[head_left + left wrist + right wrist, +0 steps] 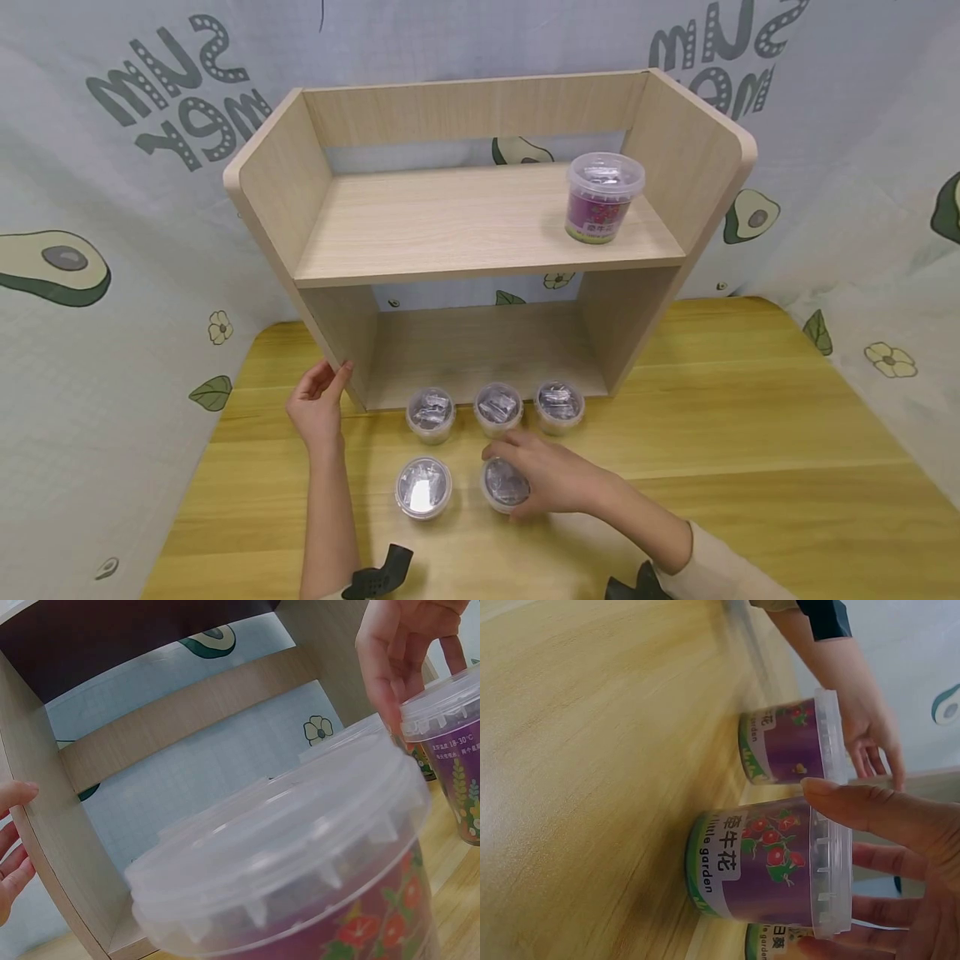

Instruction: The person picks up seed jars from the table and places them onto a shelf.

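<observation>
Three lidded cups point(498, 404) line the wooden shelf unit's point(487, 350) lower front edge. Nearer, the right hand point(553, 472) curls thumb and fingers round the lid of a purple "little garden" cup point(769, 862), a gap parting it from the front-left cup point(423, 488). The left hand point(317, 410) grips the left side panel's point(277, 187) edge. Above, a purple-labelled cup point(600, 204) stands near the right side panel point(697, 142), a broad stretch of board point(435, 221) to its left.
</observation>
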